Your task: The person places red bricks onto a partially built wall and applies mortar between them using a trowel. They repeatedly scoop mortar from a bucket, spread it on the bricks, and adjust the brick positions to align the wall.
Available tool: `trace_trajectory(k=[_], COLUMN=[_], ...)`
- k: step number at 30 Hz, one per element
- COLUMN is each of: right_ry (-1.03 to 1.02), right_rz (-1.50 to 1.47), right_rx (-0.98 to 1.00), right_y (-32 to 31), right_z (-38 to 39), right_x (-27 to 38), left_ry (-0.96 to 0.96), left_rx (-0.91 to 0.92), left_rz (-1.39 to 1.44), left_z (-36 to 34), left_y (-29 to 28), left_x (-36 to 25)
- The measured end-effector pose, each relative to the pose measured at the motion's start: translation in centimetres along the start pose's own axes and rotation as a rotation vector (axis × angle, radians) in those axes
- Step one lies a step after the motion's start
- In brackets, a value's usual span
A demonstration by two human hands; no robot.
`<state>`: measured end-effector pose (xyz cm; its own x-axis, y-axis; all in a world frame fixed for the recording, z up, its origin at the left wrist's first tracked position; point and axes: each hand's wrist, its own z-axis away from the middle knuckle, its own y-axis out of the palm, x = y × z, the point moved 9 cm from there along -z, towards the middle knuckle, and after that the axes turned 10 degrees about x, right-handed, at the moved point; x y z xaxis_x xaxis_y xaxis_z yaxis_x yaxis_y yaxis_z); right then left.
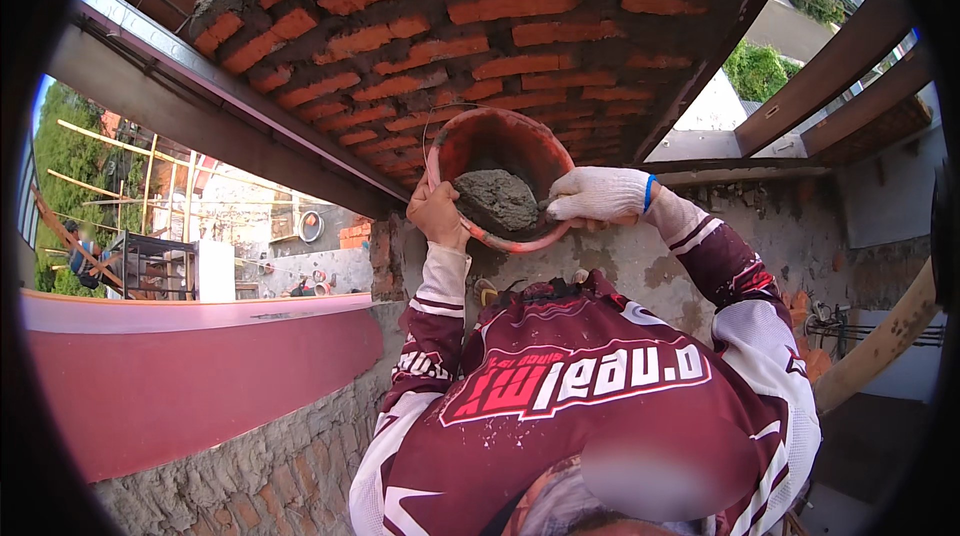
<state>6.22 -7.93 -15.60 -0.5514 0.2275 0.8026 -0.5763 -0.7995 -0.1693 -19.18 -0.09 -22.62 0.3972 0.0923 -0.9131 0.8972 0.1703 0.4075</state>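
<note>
An orange-red bucket (pixel 510 139) with a mortar-smeared rim is tilted in front of my chest, its mouth facing me. A lump of wet grey mortar (pixel 497 198) lies inside. My left hand (pixel 440 216), bare, is closed on the bucket's left rim, thumb on the outer edge. My right hand (pixel 600 194) wears a white knitted glove with a blue cuff and is closed at the right rim. A small dark bit shows by its fingertips; I cannot make out what it is. A thin wire handle rises beside the bucket's left rim.
A curved brick wall (pixel 520 36) stands right beyond the bucket. Dark beams (pixel 230 126) flank it. At left a red-pink wall (pixel 220 376) borders a drop toward bamboo poles, where another person (pixel 82 254) is. A bamboo pole (pixel 880 346) leans at right.
</note>
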Motion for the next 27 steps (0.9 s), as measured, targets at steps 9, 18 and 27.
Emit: trace_trajectory(k=[9, 18, 27], right_ry=[-0.174, -0.184, -0.404], right_rz=[0.448, 1.527, 1.277], right_rx=[-0.442, -1.238, -1.52], right_y=[-17.1, -23.9, -15.3], right_z=[15.4, 17.1, 21.2], right_x=[18.4, 31.3, 23.5], left_ry=[-0.019, -0.127, -0.132], left_rx=[-0.035, -0.207, -0.267], left_rz=[0.245, -0.048, -0.189], left_z=[2.2, 3.8, 3.6], left_y=[-0.5, -6.2, -7.7], left_x=[-0.2, 2.6, 1.2])
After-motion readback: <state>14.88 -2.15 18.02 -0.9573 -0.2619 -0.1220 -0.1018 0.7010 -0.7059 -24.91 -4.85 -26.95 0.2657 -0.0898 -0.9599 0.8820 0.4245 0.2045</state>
